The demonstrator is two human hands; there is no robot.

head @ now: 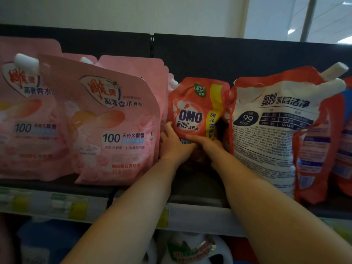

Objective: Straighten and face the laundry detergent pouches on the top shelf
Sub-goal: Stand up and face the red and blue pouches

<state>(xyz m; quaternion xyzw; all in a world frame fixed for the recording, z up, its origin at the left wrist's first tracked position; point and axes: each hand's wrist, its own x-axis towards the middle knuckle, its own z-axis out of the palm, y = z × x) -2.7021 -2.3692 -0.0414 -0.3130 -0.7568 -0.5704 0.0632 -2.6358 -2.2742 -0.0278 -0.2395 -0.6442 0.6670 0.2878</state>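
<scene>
Where the row of pouches breaks near the middle of the top shelf, a small red OMO pouch stands upright and set back, close to the dark back panel, label facing out.

The left hand grips its lower left edge. Its fingers are curled up along the pouch's side, touching the right edge of the front pink pouch. The right hand grips the lower right. One of its fingers lies across the front of the pouch, and the others reach into the dark gap at its right edge, so I cannot tell how they lie.

That gap separates the OMO pouch from a larger red pouch, which is turned with its white printed back outward, its spout tilted up to the right. Another pouch stands just beside it at the far right.

On the left, the front pink pouch leans to the right and overlaps a second pink pouch, with more pink ones behind.

Bare shelf lies in front of the OMO pouch, between the pink pouch and the back-turned one, and both forearms cross it. The price rail runs along the shelf's front edge, with bottles below.
</scene>
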